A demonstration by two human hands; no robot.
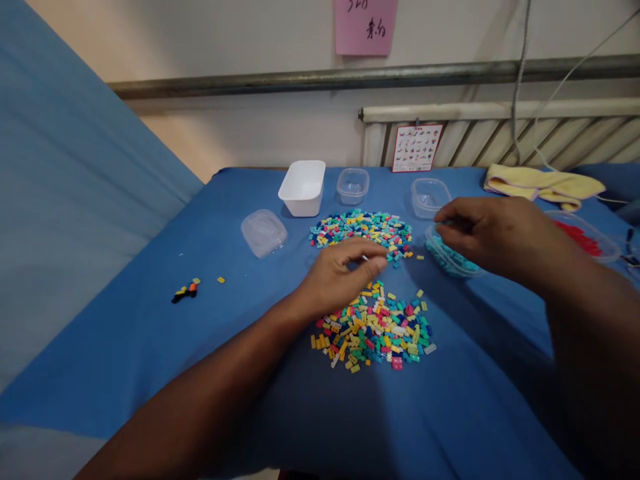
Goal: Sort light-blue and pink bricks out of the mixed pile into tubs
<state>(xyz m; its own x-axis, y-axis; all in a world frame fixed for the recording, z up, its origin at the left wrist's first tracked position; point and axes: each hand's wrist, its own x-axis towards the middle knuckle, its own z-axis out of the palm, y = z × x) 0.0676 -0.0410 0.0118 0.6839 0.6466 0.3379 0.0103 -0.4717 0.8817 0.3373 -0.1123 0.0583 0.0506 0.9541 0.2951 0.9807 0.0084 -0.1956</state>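
Two heaps of small toy bricks in mixed colours lie on the blue cloth: a near heap point(375, 327) and a far heap point(360, 223). Between them hovers my left hand point(340, 277), its thumb and index finger brought together at the tips; anything pinched there is too small to make out. Over a clear plastic tub point(477, 272) of turquoise bricks point(450, 259) is my right hand point(500, 233). Its fingers are pinched closed, and whatever they hold is hidden. This hand covers part of the tub.
Behind the heaps stand a white bin point(303, 190) and two clear tubs, one left point(353, 187) and one right point(430, 199). A clear lid point(264, 233) lies left. Far right are a tub of red bricks point(580, 237) and a yellow cloth point(545, 185). Several dark and orange pieces point(186, 291) lie left.
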